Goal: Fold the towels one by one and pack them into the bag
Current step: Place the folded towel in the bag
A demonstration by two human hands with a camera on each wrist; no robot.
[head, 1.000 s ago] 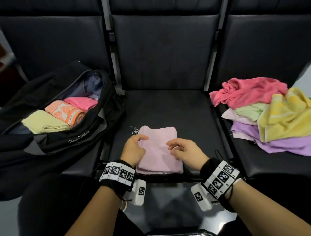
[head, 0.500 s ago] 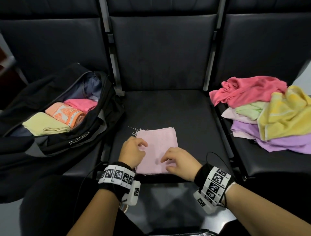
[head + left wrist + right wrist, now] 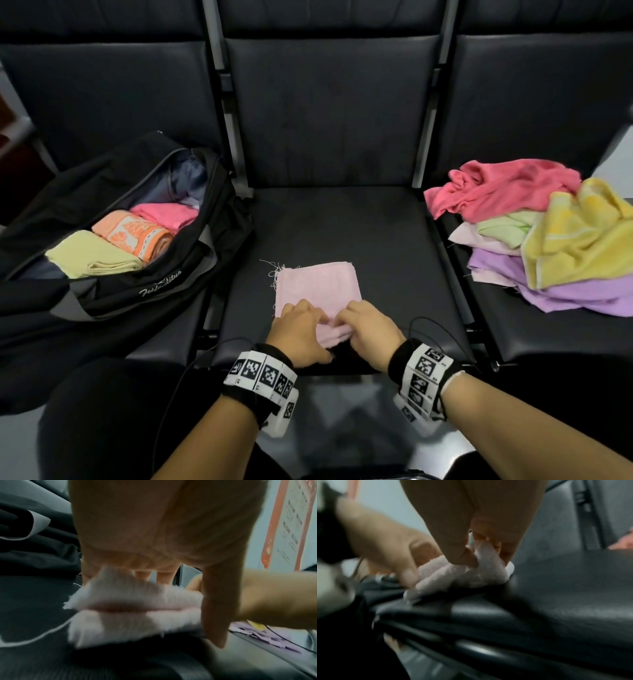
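A row of dark seats (image 3: 342,233) fills the frame. At the left, an open black bag (image 3: 113,274) holds three folded towels (image 3: 116,246). At the right edge sits a loose heap of towels (image 3: 548,233), pink, green, yellow and purple. Lower centre, a pale pink towel (image 3: 317,287) lies folded on the middle seat, its near edge lifted. The left hand (image 3: 298,337) and right hand (image 3: 368,334) sit side by side there, fingers (image 3: 458,555) curled and pinching that near edge.
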